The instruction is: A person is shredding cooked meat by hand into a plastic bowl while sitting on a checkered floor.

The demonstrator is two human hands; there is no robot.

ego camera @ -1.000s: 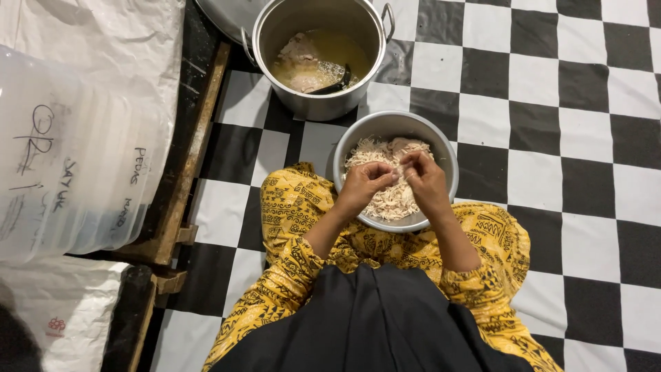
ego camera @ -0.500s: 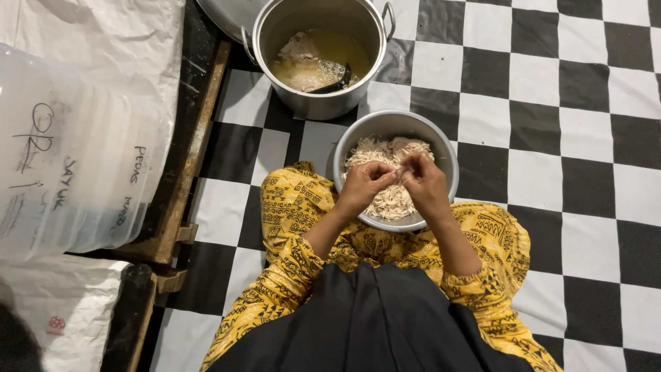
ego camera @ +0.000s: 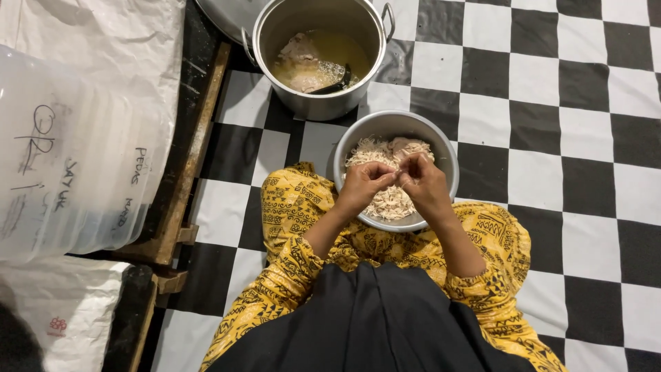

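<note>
A round metal bowl sits on the floor in front of my lap, filled with pale shredded chicken. Over the bowl my left hand and my right hand meet fingertip to fingertip, both pinching one small piece of chicken between them. A larger whole chunk of chicken lies at the bowl's far side. My yellow patterned sleeves and knees frame the bowl.
A tall steel pot stands beyond the bowl, holding broth, chicken pieces and a dark ladle. The floor is black-and-white checkered tile. At left a wooden pallet edge carries white sacks and a translucent plastic container.
My hands have stayed over the bowl, shifting only slightly as the fingers work the piece of chicken. Nothing else has moved.
</note>
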